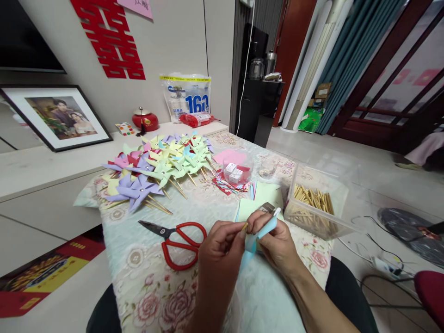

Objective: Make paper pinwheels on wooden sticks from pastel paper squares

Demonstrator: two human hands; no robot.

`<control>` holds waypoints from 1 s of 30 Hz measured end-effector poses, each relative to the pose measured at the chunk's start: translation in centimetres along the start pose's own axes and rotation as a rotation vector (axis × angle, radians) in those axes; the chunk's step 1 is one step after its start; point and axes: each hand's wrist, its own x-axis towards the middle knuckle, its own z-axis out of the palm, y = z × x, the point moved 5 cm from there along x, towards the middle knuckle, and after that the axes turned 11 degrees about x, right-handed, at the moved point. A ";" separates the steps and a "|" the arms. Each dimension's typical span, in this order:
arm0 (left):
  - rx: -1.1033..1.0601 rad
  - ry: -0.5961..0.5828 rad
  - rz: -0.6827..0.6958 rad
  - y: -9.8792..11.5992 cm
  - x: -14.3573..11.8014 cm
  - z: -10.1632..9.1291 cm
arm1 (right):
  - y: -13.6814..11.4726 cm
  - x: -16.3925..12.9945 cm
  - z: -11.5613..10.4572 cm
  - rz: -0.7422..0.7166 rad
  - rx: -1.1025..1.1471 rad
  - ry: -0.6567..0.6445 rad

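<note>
As I watch from my remote seat, the far left has a framed photo leaning on the white cabinet, with a red pot farther along. On the flowered tablecloth I've got a heap of paper pinwheels, sticks pointing my way (purple, yellow, green, some pink and red). Red-handled scissors lie nearer, blades apart, next to the left hand.

That hand has a narrow pinch on a yellowish tip, probably a stick, mostly hidden. Blue paper is the piece in work: it's up between both hands, above the near part of the table, and the right hand grips it between thumb and fingers. Behind them: pink paper, a pile of coloured strips under a clear tub, then pale green sheets. Rightmost on the table, a clear box holds loose wooden sticks.
</note>
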 end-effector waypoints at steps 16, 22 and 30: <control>-0.086 -0.234 0.124 -0.2 -0.3 0.3 | -5.0 -2.0 2.8 -0.598 -0.752 -0.159; -0.067 -0.246 0.194 0.2 -0.3 0.5 | -5.3 -2.0 2.9 -0.634 -0.792 -0.146; -0.001 -0.209 0.244 0.4 -0.6 0.4 | -5.3 -2.1 3.1 -0.618 -0.834 -0.145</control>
